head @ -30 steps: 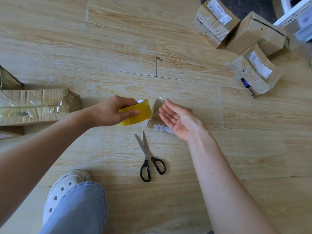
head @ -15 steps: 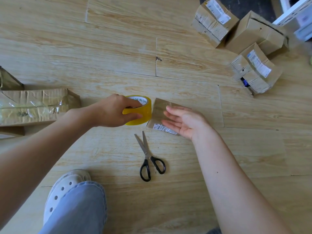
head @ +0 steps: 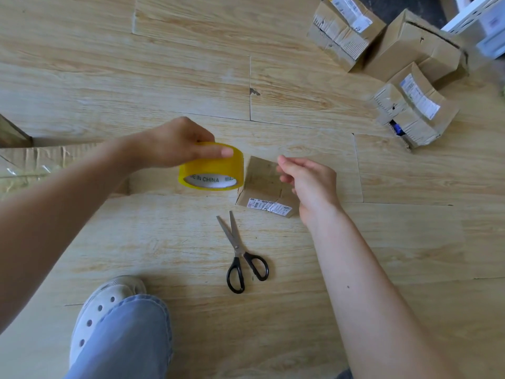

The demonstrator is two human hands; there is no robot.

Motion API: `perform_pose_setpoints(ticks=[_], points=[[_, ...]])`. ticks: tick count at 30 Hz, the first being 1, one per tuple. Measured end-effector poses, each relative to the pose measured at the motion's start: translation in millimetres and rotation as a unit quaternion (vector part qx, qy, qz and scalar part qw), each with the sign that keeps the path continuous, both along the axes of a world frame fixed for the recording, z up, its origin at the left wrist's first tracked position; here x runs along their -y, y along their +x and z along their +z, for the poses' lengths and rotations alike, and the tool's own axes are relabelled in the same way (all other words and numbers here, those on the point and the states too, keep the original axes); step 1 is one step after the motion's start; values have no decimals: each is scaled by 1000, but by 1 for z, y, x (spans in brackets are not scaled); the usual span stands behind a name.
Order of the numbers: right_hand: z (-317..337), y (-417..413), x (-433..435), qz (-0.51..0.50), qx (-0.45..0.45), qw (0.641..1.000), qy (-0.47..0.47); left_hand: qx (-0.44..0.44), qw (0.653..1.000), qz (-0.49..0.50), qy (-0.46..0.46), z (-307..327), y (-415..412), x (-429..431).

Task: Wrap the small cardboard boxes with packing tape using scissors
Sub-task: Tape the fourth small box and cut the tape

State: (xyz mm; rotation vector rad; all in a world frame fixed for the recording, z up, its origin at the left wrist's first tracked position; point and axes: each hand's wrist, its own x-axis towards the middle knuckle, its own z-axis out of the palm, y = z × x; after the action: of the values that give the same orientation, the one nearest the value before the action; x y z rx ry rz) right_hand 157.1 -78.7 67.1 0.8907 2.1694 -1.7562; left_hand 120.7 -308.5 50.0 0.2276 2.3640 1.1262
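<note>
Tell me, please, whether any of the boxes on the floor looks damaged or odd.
Yes. At far right, the nearest labelled box is torn open at its end, with something blue showing through. The plain box behind it has a gaping top seam.

Tape roll (head: 211,170) now higher, tilted

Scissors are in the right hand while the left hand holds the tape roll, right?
No. The head view shows the scissors lying untouched on the floor, not in the right hand; the left hand does hold the tape roll.
</note>
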Motion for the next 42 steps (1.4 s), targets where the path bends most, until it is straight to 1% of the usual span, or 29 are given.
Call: perform_pose_setpoints(ticks=[2, 4, 6, 9, 11, 12, 15, 18, 22, 25, 28, 33, 37, 42], points=[[0, 0, -3, -22, -4, 1000, -3, 35, 998, 4, 61, 0, -2, 9], [-2, 0, -8, -28, -20, 999, 3, 41, 996, 16, 78, -3, -3, 15], [-6, 1, -8, -18, -27, 999, 13, 36, 998, 38, 32, -13, -5, 14], [-19, 3, -4, -42, -15, 999, 29, 2, 996, 47, -79, -29, -10, 7], [-32, 4, -2, -45, -18, 997, 60, -25, 988, 48, -142, -39, -11, 6], [-38, 4, 0, -37, -23, 996, 81, -31, 985, 56, -159, -44, -10, 7], [-54, 1, 2, -33, -37, 989, 139, -45, 981, 71, -176, -55, -12, 5], [-66, -1, 1, -14, -29, 980, 196, -73, 974, 70, -203, -63, -17, -3], [-73, -3, -3, 3, -23, 970, 242, -95, 970, 66, -216, -71, -22, -11], [-76, -4, -6, 37, -17, 956, 289, -97, 968, 59, -224, -75, -21, -16], [-80, 1, -7, 81, -36, 939, 334, -99, 965, 50, -236, -77, -18, -20], [-84, 5, -9, 114, -59, 926, 354, -110, 967, 67, -220, -79, -12, -17], [-86, 11, -10, 138, -73, 912, 379, -111, 965, 62, -229, -81, -4, -19], [-89, 16, -6, 167, -117, 872, 445, -98, 963, 61, -245, -85, 1, -23]])
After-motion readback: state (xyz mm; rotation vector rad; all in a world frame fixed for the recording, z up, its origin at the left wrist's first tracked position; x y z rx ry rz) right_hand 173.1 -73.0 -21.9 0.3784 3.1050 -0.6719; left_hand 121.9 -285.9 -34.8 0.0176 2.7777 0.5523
